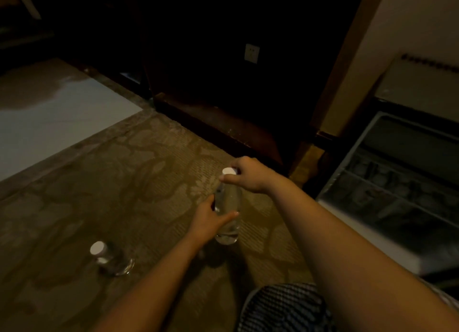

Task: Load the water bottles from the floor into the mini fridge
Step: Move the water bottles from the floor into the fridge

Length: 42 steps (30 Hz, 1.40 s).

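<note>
A clear water bottle (229, 202) with a white cap is upright over the patterned carpet in the middle of the head view. My left hand (208, 220) wraps its lower body, thumb across the front. My right hand (248, 174) pinches the neck just under the cap. A second clear bottle (110, 258) with a white cap stands on the carpet to the lower left, untouched. At the right, the mini fridge (387, 190) is open, its door shelf rails showing.
Dark wooden furniture (223, 83) with a wall socket (251, 53) runs along the back. A pale floor panel (49, 113) lies at the left. My checked-cloth knee (285, 307) is at the bottom. The room is dim.
</note>
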{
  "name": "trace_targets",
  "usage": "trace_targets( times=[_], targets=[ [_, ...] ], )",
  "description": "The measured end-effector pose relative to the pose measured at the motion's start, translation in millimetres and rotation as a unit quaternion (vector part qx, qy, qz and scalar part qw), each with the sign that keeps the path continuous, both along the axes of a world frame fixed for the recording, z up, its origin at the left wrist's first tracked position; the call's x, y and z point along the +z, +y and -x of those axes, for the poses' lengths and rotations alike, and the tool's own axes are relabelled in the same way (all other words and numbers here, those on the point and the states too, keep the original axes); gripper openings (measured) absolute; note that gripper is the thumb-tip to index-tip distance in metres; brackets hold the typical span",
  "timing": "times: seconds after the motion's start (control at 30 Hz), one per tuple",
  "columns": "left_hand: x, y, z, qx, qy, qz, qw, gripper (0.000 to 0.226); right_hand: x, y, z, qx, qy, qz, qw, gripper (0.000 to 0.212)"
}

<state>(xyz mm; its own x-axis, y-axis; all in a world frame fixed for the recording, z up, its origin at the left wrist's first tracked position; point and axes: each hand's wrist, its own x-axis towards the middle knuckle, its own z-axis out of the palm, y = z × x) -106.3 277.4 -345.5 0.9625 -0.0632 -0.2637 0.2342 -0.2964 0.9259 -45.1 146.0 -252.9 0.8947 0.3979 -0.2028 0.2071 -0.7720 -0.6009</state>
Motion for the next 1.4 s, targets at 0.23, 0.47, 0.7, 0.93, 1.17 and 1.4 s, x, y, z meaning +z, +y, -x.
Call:
trace_targets(
  times=[0.23,0.47,0.7,0.93,1.17,1.4],
  targets=[
    [92.4,-26.9,5.6,-0.106,-0.089,-0.020,0.990,0.047,67.9,-50.0,41.7,-0.070,-0.116,-0.097,0.986,0.033],
    [157.9,-93.7,17.6,-0.178,-0.229,-0.056,0.955,0.038,134.1,-128.0,86.0,-0.126,-0.184,-0.109,0.969,0.031],
    [197.7,-186.0,24.2,-0.261,-0.260,-0.074,0.927,0.051,171.3,-213.4,136.4,-0.233,-0.254,-0.026,0.939,0.020],
    [189.8,-285.0,28.4,-0.379,-0.202,-0.072,0.900,0.044,150.3,-294.3,170.1,-0.356,-0.277,0.073,0.890,0.029],
    [127.4,-354.3,26.1,-0.395,-0.100,-0.014,0.913,0.049,93.2,-342.7,165.8,-0.432,-0.212,0.133,0.867,0.041],
    [65.5,-386.4,6.0,-0.406,-0.059,-0.028,0.912,0.034,21.2,-371.2,154.7,-0.514,-0.147,0.077,0.841,0.034]
  ],
)
